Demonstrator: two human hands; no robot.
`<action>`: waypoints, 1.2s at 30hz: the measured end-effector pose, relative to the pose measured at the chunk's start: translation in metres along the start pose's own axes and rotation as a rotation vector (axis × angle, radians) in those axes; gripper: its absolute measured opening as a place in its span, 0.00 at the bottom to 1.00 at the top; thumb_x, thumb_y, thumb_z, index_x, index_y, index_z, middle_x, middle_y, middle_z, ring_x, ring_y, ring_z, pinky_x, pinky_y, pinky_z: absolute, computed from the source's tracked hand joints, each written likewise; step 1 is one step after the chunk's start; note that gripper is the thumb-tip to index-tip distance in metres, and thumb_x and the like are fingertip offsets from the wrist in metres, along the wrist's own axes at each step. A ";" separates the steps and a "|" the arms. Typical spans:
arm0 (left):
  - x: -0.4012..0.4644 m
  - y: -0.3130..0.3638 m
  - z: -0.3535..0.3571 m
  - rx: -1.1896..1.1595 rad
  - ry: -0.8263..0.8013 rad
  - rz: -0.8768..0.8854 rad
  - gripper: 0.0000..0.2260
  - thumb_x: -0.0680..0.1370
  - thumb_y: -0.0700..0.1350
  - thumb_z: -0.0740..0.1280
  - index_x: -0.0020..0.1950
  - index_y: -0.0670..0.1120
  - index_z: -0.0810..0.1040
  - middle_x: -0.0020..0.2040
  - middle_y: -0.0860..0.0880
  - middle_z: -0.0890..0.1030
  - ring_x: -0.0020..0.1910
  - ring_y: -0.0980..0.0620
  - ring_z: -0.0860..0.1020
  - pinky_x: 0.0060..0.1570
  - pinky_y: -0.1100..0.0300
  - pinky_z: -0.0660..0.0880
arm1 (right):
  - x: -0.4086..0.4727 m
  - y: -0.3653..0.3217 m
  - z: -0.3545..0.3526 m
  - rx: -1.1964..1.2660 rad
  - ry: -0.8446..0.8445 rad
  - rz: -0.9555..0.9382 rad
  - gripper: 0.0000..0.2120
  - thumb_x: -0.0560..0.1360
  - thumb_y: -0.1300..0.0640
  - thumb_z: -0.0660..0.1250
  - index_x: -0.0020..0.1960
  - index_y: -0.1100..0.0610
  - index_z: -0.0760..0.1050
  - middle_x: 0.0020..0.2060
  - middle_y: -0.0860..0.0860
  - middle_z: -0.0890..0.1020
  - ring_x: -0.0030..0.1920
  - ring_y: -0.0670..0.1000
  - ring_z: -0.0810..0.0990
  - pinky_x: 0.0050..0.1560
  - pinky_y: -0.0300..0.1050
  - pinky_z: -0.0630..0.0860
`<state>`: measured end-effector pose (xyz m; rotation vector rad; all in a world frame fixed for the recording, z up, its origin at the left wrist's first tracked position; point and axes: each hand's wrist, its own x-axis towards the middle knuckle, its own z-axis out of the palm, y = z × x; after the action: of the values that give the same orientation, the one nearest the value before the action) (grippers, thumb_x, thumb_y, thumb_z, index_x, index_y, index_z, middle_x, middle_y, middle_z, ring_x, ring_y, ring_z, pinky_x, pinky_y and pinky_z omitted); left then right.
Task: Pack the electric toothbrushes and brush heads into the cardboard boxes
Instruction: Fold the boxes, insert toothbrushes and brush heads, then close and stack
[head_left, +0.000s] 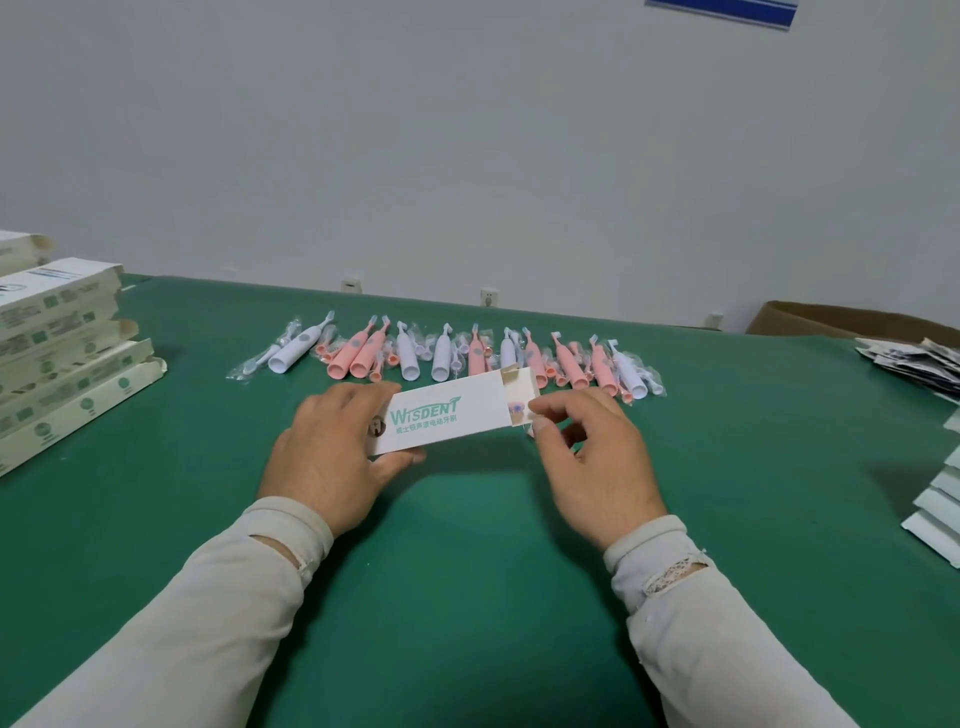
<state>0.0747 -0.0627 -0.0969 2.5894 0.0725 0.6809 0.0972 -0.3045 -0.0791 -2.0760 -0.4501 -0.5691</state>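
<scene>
A white cardboard box (441, 415) with green lettering lies flat just above the green table, its right end flap open. My left hand (327, 452) grips the box's left end, thumb under the near edge. At the open end, my right hand (587, 447) pinches a small bagged pink brush head (518, 409) that sits partly inside the box. Behind the box lies a row of several pink and white electric toothbrushes (441, 353) and bagged brush heads.
A stack of cardboard boxes (57, 358) stands at the left edge. Flat white boxes (940, 509) and a pile of dark leaflets (914, 361) lie at the right. A brown carton (831, 317) sits behind the table's far right corner.
</scene>
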 end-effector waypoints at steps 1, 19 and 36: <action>0.000 0.000 0.000 -0.001 -0.001 0.002 0.30 0.71 0.61 0.74 0.70 0.58 0.71 0.66 0.54 0.74 0.63 0.46 0.69 0.60 0.46 0.72 | 0.000 0.000 0.000 0.017 -0.004 0.009 0.10 0.78 0.57 0.67 0.49 0.41 0.79 0.48 0.36 0.75 0.44 0.40 0.75 0.44 0.27 0.70; 0.000 0.000 -0.001 0.003 -0.043 0.009 0.31 0.71 0.60 0.74 0.72 0.58 0.70 0.66 0.53 0.74 0.64 0.47 0.69 0.63 0.45 0.70 | -0.004 0.002 0.015 0.141 -0.097 0.055 0.13 0.78 0.59 0.68 0.47 0.39 0.77 0.49 0.37 0.77 0.47 0.35 0.77 0.47 0.23 0.69; 0.002 -0.001 0.001 0.109 0.014 -0.027 0.21 0.73 0.49 0.73 0.64 0.54 0.73 0.57 0.50 0.76 0.57 0.44 0.70 0.54 0.44 0.74 | 0.011 0.018 -0.032 -0.621 -0.419 0.587 0.13 0.74 0.43 0.68 0.43 0.53 0.78 0.37 0.49 0.84 0.41 0.52 0.83 0.47 0.47 0.80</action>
<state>0.0767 -0.0618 -0.0969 2.6825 0.1528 0.7027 0.1084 -0.3399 -0.0695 -2.7728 0.1499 0.1092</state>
